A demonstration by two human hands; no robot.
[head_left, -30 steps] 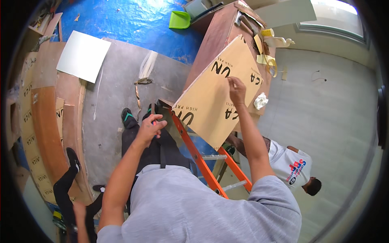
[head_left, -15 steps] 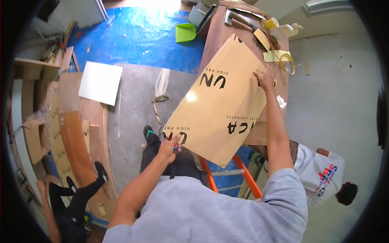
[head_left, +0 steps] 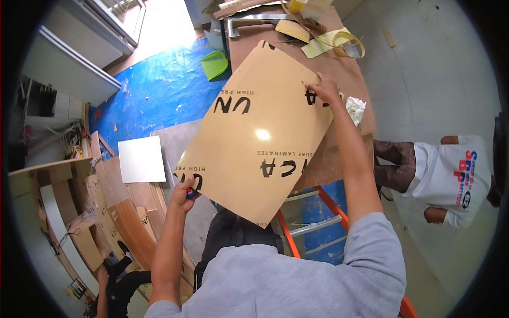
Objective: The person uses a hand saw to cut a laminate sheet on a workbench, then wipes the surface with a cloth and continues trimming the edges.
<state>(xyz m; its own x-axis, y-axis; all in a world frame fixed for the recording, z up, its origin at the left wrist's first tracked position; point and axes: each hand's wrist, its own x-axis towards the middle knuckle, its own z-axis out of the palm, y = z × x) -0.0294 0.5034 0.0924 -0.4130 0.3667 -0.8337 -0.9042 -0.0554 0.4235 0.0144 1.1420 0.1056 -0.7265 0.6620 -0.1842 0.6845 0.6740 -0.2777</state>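
Observation:
A tan, glossy laminate sheet [head_left: 249, 138] with dark printing spans the space before me, tilted over a worktable. Fingers closed, my left hand [head_left: 183, 195] grips its lower left edge. A small blue-and-red object [head_left: 190, 194] shows in that same hand; its kind is unclear. On the opposite edge, my right hand [head_left: 325, 90] holds the sheet, with some fingers lying over the face. The sheet hides part of the brown worktable [head_left: 350, 71].
Strips [head_left: 328, 43], a metal piece [head_left: 254, 20] and crumpled paper [head_left: 356, 110] lie on the worktable. An orange ladder [head_left: 289, 236] stands by me. A green dustpan [head_left: 214, 65], a white panel [head_left: 142, 159] and boards [head_left: 130, 228] lie leftward. Co-workers are at right [head_left: 450, 172] and lower left [head_left: 119, 289].
My view has turned, and the sheet sits further left in it, still in both hands. The co-worker at right appears higher and more upright; the one at lower left has shifted.

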